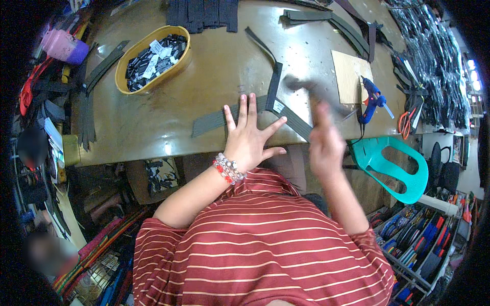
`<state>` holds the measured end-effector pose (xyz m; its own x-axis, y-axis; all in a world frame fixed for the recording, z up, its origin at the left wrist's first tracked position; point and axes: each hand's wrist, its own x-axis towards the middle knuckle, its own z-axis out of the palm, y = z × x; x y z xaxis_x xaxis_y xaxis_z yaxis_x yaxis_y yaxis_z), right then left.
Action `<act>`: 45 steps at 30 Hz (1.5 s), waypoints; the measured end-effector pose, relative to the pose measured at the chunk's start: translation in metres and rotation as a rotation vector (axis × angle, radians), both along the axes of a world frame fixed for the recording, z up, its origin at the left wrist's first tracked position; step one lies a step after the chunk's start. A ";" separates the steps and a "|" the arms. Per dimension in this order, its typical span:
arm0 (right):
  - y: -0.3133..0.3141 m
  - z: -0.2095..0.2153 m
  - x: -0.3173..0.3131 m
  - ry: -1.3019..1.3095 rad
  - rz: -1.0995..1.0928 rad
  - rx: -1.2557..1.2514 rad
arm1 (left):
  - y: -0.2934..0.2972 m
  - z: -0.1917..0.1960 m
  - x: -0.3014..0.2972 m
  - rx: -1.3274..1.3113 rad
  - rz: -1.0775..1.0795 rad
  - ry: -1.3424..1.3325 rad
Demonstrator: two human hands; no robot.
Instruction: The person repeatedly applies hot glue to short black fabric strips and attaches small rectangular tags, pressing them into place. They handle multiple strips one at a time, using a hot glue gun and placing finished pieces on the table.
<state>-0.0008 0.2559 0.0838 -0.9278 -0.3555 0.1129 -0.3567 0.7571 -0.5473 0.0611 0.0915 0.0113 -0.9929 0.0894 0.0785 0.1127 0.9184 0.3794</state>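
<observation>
My left hand (245, 137) lies flat with its fingers spread over a folded grey-green webbing strap (208, 123) near the table's front edge. A narrower black strap (275, 84) runs from the webbing's bend toward the far side. Beside that bend, a small white label (278, 106) lies on the webbing. My right hand (327, 150), smeared by motion, is closed around the handle of a hammer (298, 84). The hammer's blurred head appears to the right of the black strap; its height above the table is hard to judge.
A yellow tub (121, 85) of small black pieces and white labels stands at left. On the right lie a wooden board (347, 76), a blue glue gun (372, 100) and orange-handled scissors (406, 124). Dark straps (196, 15) lie farther back. A turquoise chair (419, 166) adjoins the table's edge.
</observation>
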 end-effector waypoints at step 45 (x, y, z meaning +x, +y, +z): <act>0.026 -0.085 -0.126 0.474 -0.279 0.290 | -0.189 0.060 -0.174 0.757 0.314 0.249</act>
<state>-0.1266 0.2819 -0.0008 -0.8629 -0.1849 0.4704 -0.2781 0.9508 -0.1363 -0.1131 -0.0976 0.0709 -0.9089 -0.3510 0.2252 0.0569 0.4305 0.9008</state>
